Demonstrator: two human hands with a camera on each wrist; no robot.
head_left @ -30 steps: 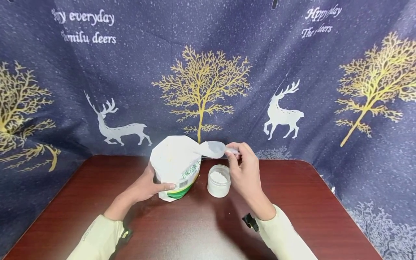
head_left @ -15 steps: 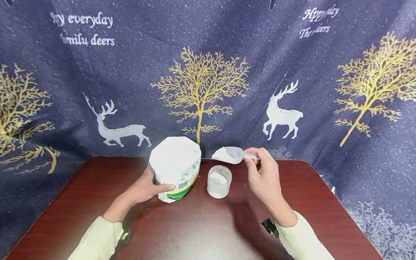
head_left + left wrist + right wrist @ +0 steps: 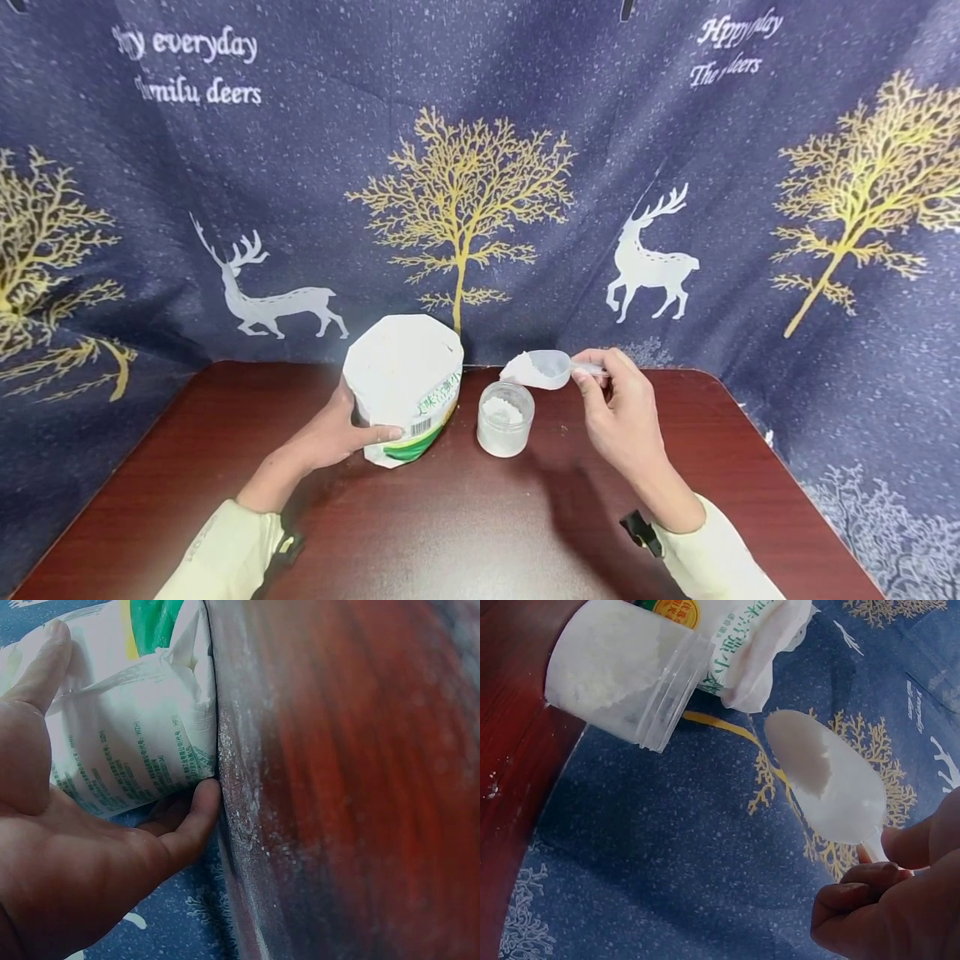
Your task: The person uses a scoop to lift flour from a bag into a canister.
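Head view: my left hand (image 3: 330, 429) is clamped on the near left side of a white bag (image 3: 405, 367), thumb across its front; the bag stands on the red-brown table (image 3: 450, 533). My right hand (image 3: 622, 412), well apart from the left, pinches the handle of a translucent scoop (image 3: 553, 369) bearing white powder (image 3: 517, 367). Scoop tip appears by the far rim of a clear jar (image 3: 504, 437) — jar upright, just right of the bag, partly filled with white. Behind: a dark blue cloth (image 3: 315, 167) with deer and trees.

Left wrist view: thumb lies against one face of the bag, fingers curled at its lower edge; small green print shows.

Right wrist view: thumb and fingers grip the scoop handle; bowl apart from the jar — bag beyond.
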